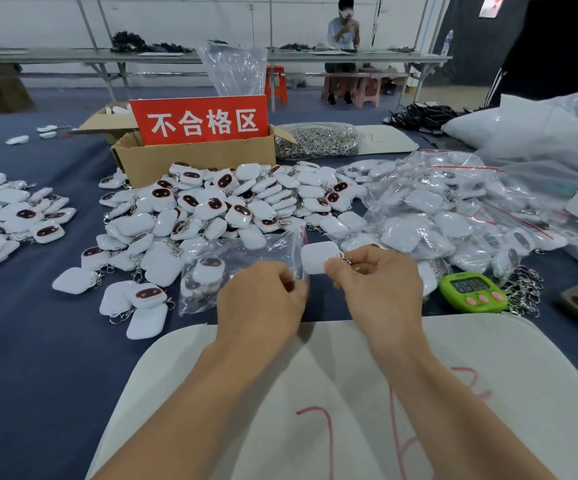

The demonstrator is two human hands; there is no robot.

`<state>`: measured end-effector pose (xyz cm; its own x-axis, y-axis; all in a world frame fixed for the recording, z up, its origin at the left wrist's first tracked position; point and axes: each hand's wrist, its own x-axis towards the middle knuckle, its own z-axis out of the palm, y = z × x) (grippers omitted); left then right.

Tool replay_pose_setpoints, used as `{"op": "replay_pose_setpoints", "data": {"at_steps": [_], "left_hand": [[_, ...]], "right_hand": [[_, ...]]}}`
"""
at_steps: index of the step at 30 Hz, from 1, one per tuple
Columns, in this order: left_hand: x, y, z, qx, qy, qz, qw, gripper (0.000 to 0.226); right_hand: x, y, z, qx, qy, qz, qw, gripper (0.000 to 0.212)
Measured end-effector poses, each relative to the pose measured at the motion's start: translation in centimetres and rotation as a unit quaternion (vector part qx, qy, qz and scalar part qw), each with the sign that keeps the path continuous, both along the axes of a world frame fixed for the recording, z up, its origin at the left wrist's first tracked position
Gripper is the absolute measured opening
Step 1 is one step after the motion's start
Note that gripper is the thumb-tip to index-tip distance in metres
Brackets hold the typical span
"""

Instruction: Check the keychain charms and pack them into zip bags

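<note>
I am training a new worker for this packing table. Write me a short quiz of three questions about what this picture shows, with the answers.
1. True or false: the left hand grips the zip bag while the right hand holds a white charm.
2. What lies on the table just right of the right hand? A) a green timer B) scissors C) a cup
3. Fill in the missing word: the red sign stands in a cardboard ___.

Key: 1 true; 2 A; 3 box.
</note>
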<state>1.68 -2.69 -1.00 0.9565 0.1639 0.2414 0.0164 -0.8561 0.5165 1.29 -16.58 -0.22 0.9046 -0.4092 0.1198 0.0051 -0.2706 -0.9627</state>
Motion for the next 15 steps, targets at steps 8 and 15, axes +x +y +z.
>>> {"op": "replay_pose_setpoints", "data": {"at_steps": [8, 15], "left_hand": [[-1.0, -0.7, 0.2, -0.141, -0.098, -0.045, 0.984, 0.024], [-1.7, 0.0, 0.4, -0.191, -0.183, -0.135, 0.955, 0.018]], "right_hand": [[0.4, -0.3, -0.2, 0.037, 0.026, 0.059, 0.997, 0.018], [-0.2, 0.3, 0.3, -0.088, -0.012, 0.268, 0.959, 0.034]]}}
